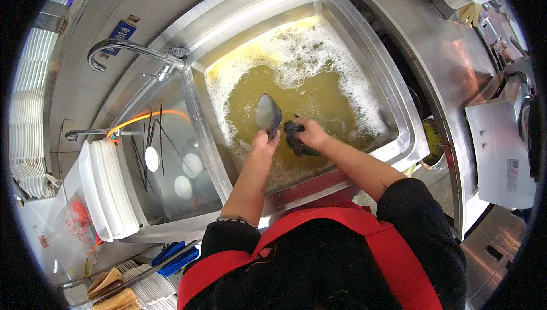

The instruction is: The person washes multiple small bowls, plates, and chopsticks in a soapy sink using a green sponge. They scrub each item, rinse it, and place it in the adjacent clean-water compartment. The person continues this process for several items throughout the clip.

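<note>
My left hand [266, 141] grips a small dark bowl [268, 113] by its lower edge, tilted over the cloudy yellowish water of a steel sink [386, 68]. Just right of it, my right hand [308, 134] holds a dark, wet cloth or scouring pad [295, 133], whose exact kind I cannot tell. The bowl and the dark pad are apart. White foam [295, 54] lies along the far and side walls of the basin. Below my right hand something dark green shows at the water, partly hidden.
A chrome faucet [128, 45] arches at the upper left. The left basin [171, 207] holds chopsticks [161, 139] and small white dishes [192, 165]. White trays [102, 190] stand stacked on its left side. A steel counter [431, 24] runs along the right, near a metal appliance [498, 147].
</note>
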Demonstrator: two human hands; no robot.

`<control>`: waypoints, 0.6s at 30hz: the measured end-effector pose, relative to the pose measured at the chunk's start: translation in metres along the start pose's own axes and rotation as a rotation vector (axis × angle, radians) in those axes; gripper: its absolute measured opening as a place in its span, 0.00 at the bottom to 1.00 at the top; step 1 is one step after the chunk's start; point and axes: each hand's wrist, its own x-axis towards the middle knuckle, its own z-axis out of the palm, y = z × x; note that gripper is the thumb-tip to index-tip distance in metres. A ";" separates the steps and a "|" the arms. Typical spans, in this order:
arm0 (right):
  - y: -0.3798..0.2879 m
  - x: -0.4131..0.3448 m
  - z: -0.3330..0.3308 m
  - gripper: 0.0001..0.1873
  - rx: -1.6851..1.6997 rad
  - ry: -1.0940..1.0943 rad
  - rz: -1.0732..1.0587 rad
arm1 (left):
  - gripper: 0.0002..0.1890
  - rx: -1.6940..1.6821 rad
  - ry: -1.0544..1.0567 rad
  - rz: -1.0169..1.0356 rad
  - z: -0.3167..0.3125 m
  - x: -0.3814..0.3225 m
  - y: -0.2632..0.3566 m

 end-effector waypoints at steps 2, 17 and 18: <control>-0.019 -0.018 0.015 0.16 -0.013 0.189 -0.354 | 0.11 0.001 -0.144 -0.086 0.005 -0.002 -0.006; -0.075 0.050 -0.046 0.18 0.581 0.098 0.110 | 0.13 0.008 -0.645 -0.705 0.026 -0.081 -0.002; -0.070 0.048 -0.050 0.19 0.784 -0.029 0.067 | 0.15 0.082 -0.759 -0.635 0.029 -0.083 -0.002</control>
